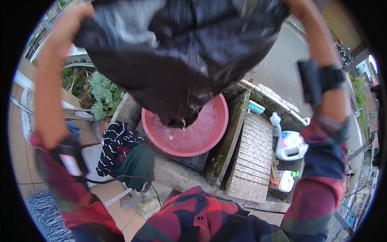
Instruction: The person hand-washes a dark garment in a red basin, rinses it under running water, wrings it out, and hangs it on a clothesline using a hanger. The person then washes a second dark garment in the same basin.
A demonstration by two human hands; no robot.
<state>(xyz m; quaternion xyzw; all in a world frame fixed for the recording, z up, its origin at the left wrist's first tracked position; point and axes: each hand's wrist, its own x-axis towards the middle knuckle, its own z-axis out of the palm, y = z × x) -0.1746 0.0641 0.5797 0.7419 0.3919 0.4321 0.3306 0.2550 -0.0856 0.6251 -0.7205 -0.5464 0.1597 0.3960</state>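
A wet black cloth or garment (169, 69) is stretched wide between my raised hands, its lower part hanging down over a red plastic basin (225, 127). My left hand (80, 13) grips its upper left edge. At the upper right, my right hand (294, 6) holds the other edge, partly cut off by the frame. Water drips from the cloth's low point into the water in the basin. The basin stands in a concrete sink (169, 172). Whether the cloth's bottom touches the water, I cannot tell.
Right of the basin lies a ridged stone washboard (251, 160), with a scrub brush (255, 107) at its top. A white bottle (275, 124) and detergent jugs (291, 145) stand beside it. Dark green cloth (137, 166) and striped cloth (107, 151) hang over the sink's left edge. Mop heads (50, 214) lie left.
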